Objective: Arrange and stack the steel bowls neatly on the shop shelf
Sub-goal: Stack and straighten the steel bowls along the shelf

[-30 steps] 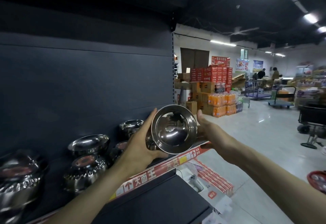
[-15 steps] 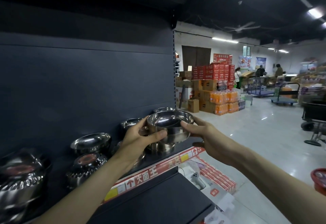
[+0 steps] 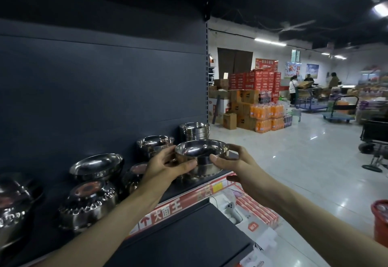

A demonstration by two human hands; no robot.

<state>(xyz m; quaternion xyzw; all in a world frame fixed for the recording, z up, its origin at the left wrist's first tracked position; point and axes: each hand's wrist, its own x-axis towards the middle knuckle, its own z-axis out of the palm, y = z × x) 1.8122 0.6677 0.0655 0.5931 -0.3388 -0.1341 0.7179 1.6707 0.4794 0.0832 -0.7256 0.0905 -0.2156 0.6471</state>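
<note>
A shiny steel bowl (image 3: 201,151) stands upright near the right end of the dark shop shelf (image 3: 184,187), seated on top of another bowl. My left hand (image 3: 165,166) grips its left side and my right hand (image 3: 237,168) grips its right side. Behind it a neat stack of steel bowls (image 3: 194,130) stands at the shelf's end. Another steel bowl (image 3: 155,141) sits behind my left hand. Further left, an open bowl (image 3: 96,166) rests on an upturned embossed bowl (image 3: 88,203), and more bowls (image 3: 14,205) crowd the left edge.
A red price strip (image 3: 168,210) runs along the shelf front, with a lower dark shelf (image 3: 184,243) and boxed goods (image 3: 256,210) under it. Stacked cartons and orange drink packs (image 3: 262,117) stand down the aisle; people and trolleys are far right. A red bucket (image 3: 380,222) is at the right edge.
The bowl was tilted with its mouth facing me; I turned it upright and lowered it onto the bowl at the shelf's right end, both hands still holding it.
</note>
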